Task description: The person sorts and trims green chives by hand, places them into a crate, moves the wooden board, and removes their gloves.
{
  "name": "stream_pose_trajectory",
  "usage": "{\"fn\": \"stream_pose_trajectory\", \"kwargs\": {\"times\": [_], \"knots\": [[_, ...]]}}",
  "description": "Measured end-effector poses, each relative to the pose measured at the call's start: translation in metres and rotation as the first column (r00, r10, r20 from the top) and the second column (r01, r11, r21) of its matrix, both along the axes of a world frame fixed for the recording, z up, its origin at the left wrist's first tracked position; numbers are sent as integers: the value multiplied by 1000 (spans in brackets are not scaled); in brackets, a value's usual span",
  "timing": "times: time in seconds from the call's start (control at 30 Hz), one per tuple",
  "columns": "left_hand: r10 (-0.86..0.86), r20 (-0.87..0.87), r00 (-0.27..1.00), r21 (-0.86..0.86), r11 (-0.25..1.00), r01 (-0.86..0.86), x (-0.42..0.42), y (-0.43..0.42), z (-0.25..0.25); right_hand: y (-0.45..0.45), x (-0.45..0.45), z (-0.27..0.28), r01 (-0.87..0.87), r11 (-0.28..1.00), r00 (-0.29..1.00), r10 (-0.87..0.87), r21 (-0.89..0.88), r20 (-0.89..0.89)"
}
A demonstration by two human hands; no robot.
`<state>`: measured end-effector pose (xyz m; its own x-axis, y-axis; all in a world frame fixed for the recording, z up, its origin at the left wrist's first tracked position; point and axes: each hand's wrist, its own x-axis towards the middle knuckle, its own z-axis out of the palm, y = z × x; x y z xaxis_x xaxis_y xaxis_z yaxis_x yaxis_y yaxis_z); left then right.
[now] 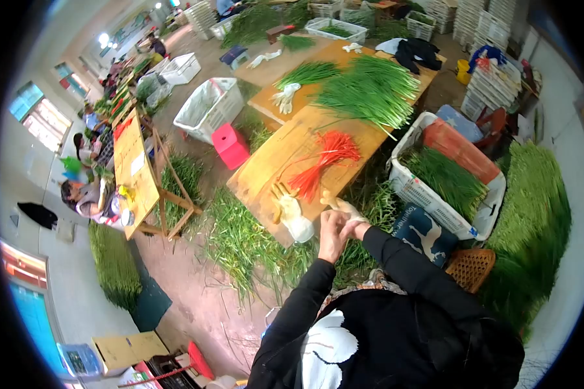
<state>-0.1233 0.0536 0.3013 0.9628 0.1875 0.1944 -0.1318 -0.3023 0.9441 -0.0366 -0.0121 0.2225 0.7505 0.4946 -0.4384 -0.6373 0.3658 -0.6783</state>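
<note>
My right hand (pixel 350 210) is inside a pale work glove with yellowish fingers, which point forward over the near table edge. The bare fingers of my left hand (pixel 333 235) close on this glove near my right wrist. Just left of my hands, a second work glove (pixel 296 222) lies flat on the wooden table (pixel 256 175), its cuff toward me. Beyond the gloves is a loose bundle of thin red ties (pixel 324 162). A large heap of long green stalks (pixel 370 91) covers the far part of the table, with another white glove (pixel 285 98) beside it.
At right stands a white basket (pixel 428 201) holding green stalks, near a dark cushion (pixel 424 235) and a wicker seat (pixel 470 269). Leafy trimmings (pixel 246 240) litter the floor. A pink stool (pixel 230 146) and white crate (pixel 209 109) stand left. Several people sit along another table (pixel 136 175).
</note>
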Motion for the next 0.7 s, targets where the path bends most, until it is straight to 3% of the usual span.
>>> {"fn": "stream_pose_trajectory", "kwargs": {"times": [0.07, 0.1, 0.13, 0.17, 0.2, 0.23, 0.27, 0.33, 0.37, 0.43, 0.5, 0.57, 0.63, 0.67, 0.7], "knots": [[15, 105, 994, 267, 963, -43, -2, -1, 2, -2, -4, -16, -43, 995, 980, 59, -87, 192], [39, 135, 990, 291, 954, -77, -2, -4, 5, -7, -7, -26, -59, 991, 961, 88, -117, 263], [19, 182, 983, 353, 932, -83, -1, -4, 0, -8, -15, -25, -33, 999, 977, 23, 41, 214], [-6, 228, 974, 411, 907, -91, 0, -2, -5, -8, -24, -24, -2, 981, 988, -28, 196, 152], [-41, 159, 986, 439, 898, -34, -1, 0, -3, -6, -21, -16, 91, 951, 952, 4, 296, -306], [-74, 92, 993, 465, 885, 23, -1, 2, 0, -3, -19, -21, 151, 901, 910, 34, 408, -413], [-77, 70, 995, 608, 794, 19, 4, 5, -13, -3, -19, -26, 153, 624, 872, 280, 766, -402], [-38, 87, 996, 518, 856, -13, 5, -1, -13, 4, -24, -22, 139, 902, 939, 11, 408, -345], [-12, 108, 994, 453, 891, -38, 7, -2, -21, 5, -20, -21, 118, 990, 966, -96, 77, -242], [-117, 120, 986, 231, 969, 87, 1, -7, -26, -21, -33, 61, 178, 974, 816, -68, 139, -574], [-182, 32, 983, 330, 930, 161, -5, -11, -30, -18, -23, 28, 249, 958, 865, -153, 144, -478], [-249, -67, 966, 76, 964, 254, 3, -4, -65, -14, -15, -14, 315, 938, 922, -265, 146, -282], [-393, -157, 906, -244, 904, 351, 2, -14, -43, -26, -26, -1, 404, 889, 900, -345, 214, -268], [-395, -199, 897, -86, 919, 386, 5, -15, -40, -32, -28, 7, 488, 853, 846, -410, 186, -340], [-359, -177, 916, 129, 914, 384, 8, -21, -33, -30, -15, -18, 454, 883, 835, -374, 121, -404]]}}
